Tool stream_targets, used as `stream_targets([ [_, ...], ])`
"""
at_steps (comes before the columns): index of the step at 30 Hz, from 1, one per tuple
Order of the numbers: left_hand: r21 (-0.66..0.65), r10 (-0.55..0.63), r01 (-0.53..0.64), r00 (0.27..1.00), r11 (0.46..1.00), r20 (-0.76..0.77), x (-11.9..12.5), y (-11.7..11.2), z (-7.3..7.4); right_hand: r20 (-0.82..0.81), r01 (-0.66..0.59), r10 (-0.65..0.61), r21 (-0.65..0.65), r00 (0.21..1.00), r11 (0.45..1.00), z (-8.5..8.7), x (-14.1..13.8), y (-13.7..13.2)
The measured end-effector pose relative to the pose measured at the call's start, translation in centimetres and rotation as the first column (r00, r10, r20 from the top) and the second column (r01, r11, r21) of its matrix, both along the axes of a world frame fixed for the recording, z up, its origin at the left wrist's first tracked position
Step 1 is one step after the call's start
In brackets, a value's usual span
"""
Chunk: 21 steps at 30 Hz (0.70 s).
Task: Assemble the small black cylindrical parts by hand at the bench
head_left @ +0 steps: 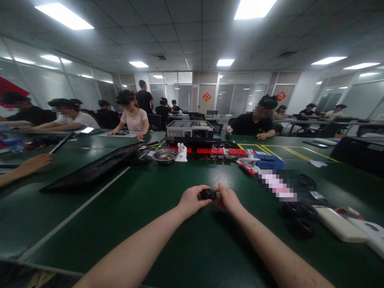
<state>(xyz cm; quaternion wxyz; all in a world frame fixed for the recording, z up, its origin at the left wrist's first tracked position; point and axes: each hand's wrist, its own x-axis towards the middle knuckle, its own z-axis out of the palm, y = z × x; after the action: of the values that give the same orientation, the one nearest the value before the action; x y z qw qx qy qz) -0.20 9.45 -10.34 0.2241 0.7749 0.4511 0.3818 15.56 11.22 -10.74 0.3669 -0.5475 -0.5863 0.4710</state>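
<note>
A small black rounded object (pixel 208 194) is gripped between the thumb and fingers of my left hand (pixel 193 201), just above the green table. Its exact kind is too small to tell. At its right end is my right hand (pixel 228 200), fingers curled and thumb drawn in close. Whether those fingertips pinch a small piece or only touch the object's end is hidden. Beyond my hands stand a metal bowl (pixel 165 156) with small parts in it, a white stand (pixel 181 153) and a row of red pieces (pixel 214 151).
At right lie black round parts (pixel 303 226), a cream-coloured box (pixel 341 225) and a cable (pixel 309 181). A blue tray (pixel 270 162) sits farther back. To the left is a tilted black panel (pixel 96 168); a co-worker's hand (pixel 37 162) reaches in beyond it. Other people sit around.
</note>
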Motion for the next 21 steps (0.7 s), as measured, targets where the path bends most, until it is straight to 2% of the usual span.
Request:
stream_targets([
  [4, -0.001, 0.001, -0.001, 1.000, 1.000, 0.006, 0.2, -0.3, 0.0, -0.030, -0.059, 0.061, 0.053, 0.998, 0.997, -0.3, 0.0, 0.1],
  [7, -0.117, 0.025, -0.004, 0.985, 0.993, 0.173, 0.3, 0.2, -0.5, -0.040, -0.076, 0.085, 0.198, 0.996, 0.977, -0.2, -0.1, -0.1],
  [9, -0.295, 0.039, 0.064, 0.943, 0.953, 0.331, 0.5, 0.7, -1.0, -0.025, -0.086, 0.097, 0.301, 0.995, 0.950, -0.2, -0.2, -0.3],
  [11, -0.451, 0.065, 0.162, 0.893, 0.877, 0.446, 0.6, 1.2, -1.4, 0.004, -0.111, 0.118, 0.365, 0.993, 0.925, -0.2, -0.3, -0.4],
  [13, -0.503, 0.086, 0.208, 0.862, 0.839, 0.500, 0.6, 1.5, -1.6, 0.008, -0.130, 0.138, 0.381, 0.990, 0.916, -0.2, -0.4, -0.4],
  [16, -0.424, 0.094, 0.120, 0.888, 0.898, 0.450, 0.5, 1.4, -1.4, -0.082, -0.066, 0.094, 0.289, 0.992, 0.955, -0.2, -0.4, -0.3],
  [19, -0.227, 0.075, -0.026, 0.975, 0.974, 0.211, 0.3, 0.8, -0.7, -0.137, 0.009, -0.007, 0.015, 0.991, 1.000, 0.1, -0.2, -0.3],
  [21, -0.098, 0.038, -0.034, 0.999, 0.995, 0.038, 0.1, 0.2, -0.1, -0.122, -0.026, 0.005, -0.172, 0.993, 0.985, 0.2, -0.1, -0.3],
])
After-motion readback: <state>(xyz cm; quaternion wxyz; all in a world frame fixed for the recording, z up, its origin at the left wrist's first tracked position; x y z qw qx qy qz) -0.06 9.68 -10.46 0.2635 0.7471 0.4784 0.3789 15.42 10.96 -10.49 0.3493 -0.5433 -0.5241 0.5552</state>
